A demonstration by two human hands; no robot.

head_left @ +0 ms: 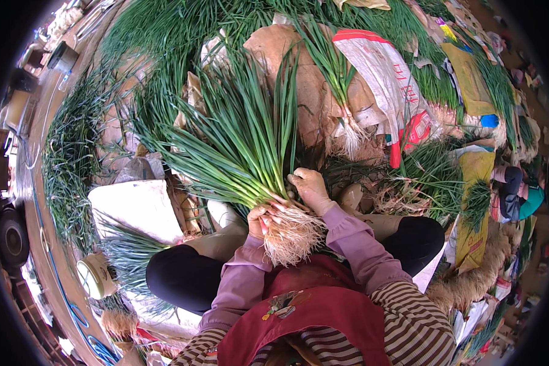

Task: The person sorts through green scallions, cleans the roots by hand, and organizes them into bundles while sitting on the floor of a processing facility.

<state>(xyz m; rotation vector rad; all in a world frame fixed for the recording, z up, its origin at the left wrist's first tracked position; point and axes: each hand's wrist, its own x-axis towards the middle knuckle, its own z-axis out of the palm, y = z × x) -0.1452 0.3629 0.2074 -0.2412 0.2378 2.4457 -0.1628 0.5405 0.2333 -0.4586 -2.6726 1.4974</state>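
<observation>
A big bunch of scallions lies in front of me, its green leaves fanned away and its pale, stringy roots toward my lap. My left hand is closed round the white stem ends on the bunch's left side, just above the roots. On the right side, my right hand is curled with thumb and fingers pressed together against the stems. Its fingertips are partly hidden, so how many stems they pinch does not show. A smaller bunch of scallions rests farther off on brown sacking.
Heaps of loose scallions surround me, with trimmed leaves at left. A white-and-red woven sack lies at far right, a white sack by my left knee. A bucket stands at lower left. Another person sits at right.
</observation>
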